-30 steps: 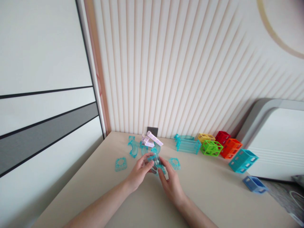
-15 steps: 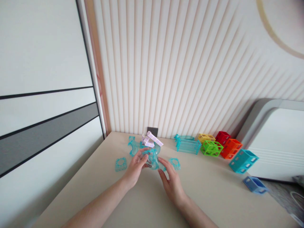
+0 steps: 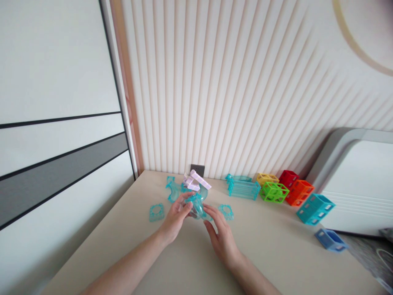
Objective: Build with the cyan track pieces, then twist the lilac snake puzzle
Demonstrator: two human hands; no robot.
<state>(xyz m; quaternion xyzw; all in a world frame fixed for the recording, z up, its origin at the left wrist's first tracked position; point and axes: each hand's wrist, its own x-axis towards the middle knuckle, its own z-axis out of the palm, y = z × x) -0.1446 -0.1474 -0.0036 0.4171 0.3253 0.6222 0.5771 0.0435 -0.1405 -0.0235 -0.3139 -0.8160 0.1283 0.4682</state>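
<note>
Between my hands is a clear teal curved tube piece [image 3: 199,206], held just above the table. My left hand [image 3: 175,217] is closed round its left side, thumb on top. On the right side, my right hand [image 3: 221,233] pinches its lower end between thumb and fingers; part of that end is hidden by the fingers. A square teal plate with a round hole [image 3: 156,212] lies left of my left hand. A similar teal plate [image 3: 226,212] is just beyond my right fingers. Behind the held piece are lilac track pieces [image 3: 196,181] and another teal curved piece [image 3: 173,191].
Teal rail-like pieces [image 3: 244,189] lie along the wall at the right. Further right stand open-frame blocks: yellow [image 3: 266,179], green [image 3: 274,192], red [image 3: 287,179], orange [image 3: 299,193], teal [image 3: 315,209] and blue [image 3: 330,240]. A black socket [image 3: 197,169] sits low on the ribbed wall.
The teal tube piece has turned slightly between my hands, and my right fingers have shifted a little to the left. Everything else stays as it was.
</note>
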